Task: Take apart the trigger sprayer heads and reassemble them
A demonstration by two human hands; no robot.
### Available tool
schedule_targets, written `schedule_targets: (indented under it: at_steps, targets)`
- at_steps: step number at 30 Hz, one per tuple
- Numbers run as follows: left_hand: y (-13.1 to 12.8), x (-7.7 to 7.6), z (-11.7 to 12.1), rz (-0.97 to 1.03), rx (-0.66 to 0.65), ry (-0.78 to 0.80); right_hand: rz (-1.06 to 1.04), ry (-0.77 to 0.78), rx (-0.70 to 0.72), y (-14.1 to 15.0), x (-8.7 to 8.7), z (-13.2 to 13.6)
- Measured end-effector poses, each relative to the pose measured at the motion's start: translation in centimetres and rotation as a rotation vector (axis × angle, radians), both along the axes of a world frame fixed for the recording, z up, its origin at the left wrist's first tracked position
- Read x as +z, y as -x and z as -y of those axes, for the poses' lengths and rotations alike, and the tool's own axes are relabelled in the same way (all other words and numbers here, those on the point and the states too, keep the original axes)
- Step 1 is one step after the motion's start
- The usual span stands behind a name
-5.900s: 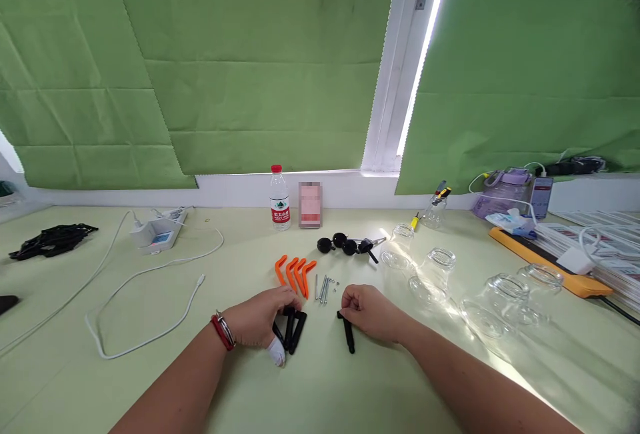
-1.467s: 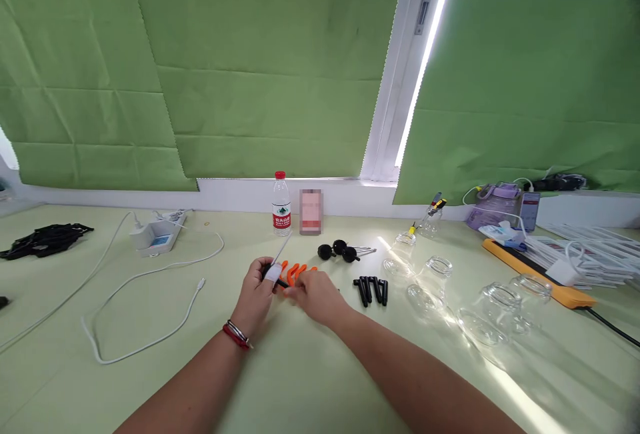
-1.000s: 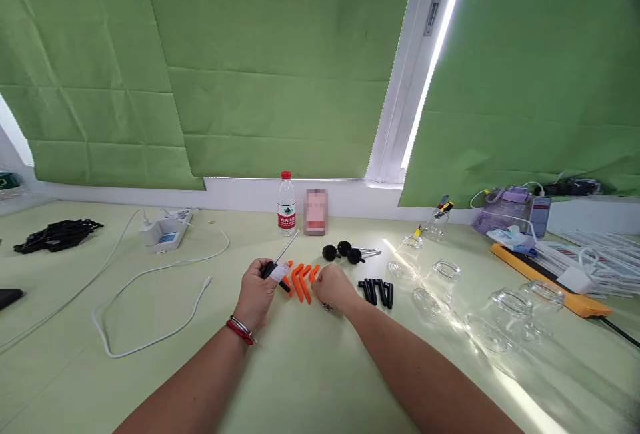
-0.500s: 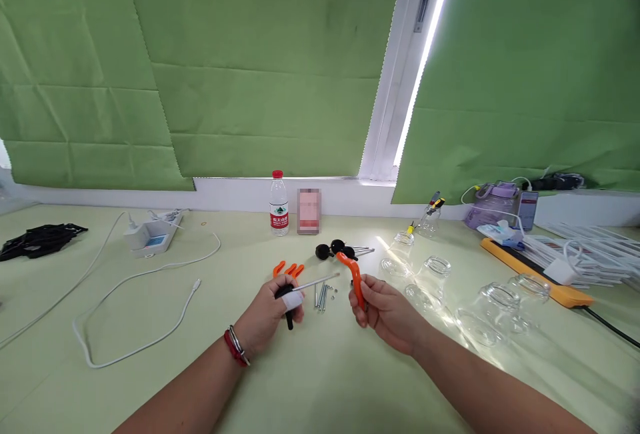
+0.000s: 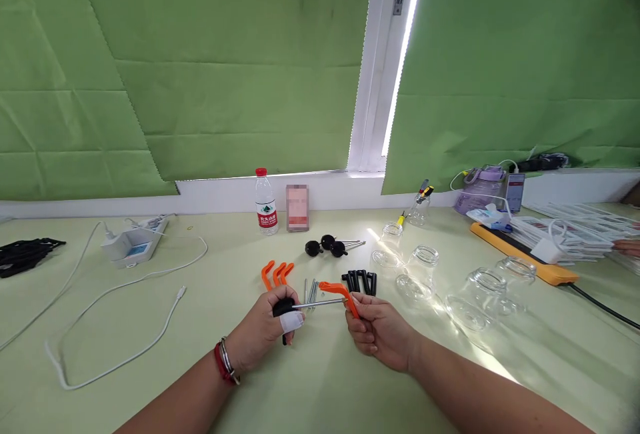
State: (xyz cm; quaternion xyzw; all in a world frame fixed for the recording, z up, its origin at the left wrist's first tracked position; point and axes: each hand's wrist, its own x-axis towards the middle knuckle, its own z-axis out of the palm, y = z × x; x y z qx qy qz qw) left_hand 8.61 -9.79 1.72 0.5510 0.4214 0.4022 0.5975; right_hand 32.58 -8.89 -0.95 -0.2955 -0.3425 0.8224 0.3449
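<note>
My left hand [image 5: 274,319], with white tape around a finger, is closed on a black-headed metal rod [image 5: 320,303]. The rod points right, and its tip meets a bent orange handle [image 5: 334,288]. My right hand [image 5: 377,326] pinches that handle near its lower end; whether the tip is inside a hole I cannot tell. Just beyond the hands lie several loose screws [image 5: 313,293], several black bar-shaped pieces [image 5: 361,281] and three more orange handles [image 5: 276,275]. Farther back are three black round-headed pieces with metal rods [image 5: 328,243].
Glass jars [image 5: 425,262] stand on the right, one holding tools [image 5: 426,191]. A bottle [image 5: 267,204] and a pink box [image 5: 297,209] stand at the back. A white cable [image 5: 150,279] runs across the left. Another person's hand [image 5: 627,247] shows at the right edge.
The orange handle has tilted over to the left in my right hand, and the rod's tip now meets it. The black bar-shaped pieces have come into sight behind my right hand.
</note>
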Motion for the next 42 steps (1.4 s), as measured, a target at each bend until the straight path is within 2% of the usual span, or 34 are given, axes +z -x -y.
schedule_targets:
  at_steps: [6,18,24,32,37,42]
  targets:
    - [-0.1,0.0,0.0,-0.043,0.002,-0.013,0.027,0.053,-0.010,0.2,0.2,0.2]
    - [-0.5,-0.3,0.4,-0.071,-0.031,-0.054,0.096,-0.009,0.073,0.4,0.4,0.6]
    - [-0.5,-0.6,0.2,-0.030,0.002,-0.072,0.088,-0.007,0.073,0.5,0.1,0.3]
    - [-1.1,-0.7,0.7,0.169,-0.110,0.024,0.076,-0.040,0.090,2.0,-0.5,1.1]
    - [-1.4,-0.4,0.9,0.157,-0.184,-0.005,0.088,-0.094,0.110,2.5,-0.2,1.3]
    - [-1.5,-0.1,1.0,0.082,-0.225,-0.022,0.165,-0.080,0.114,2.6,0.1,1.2]
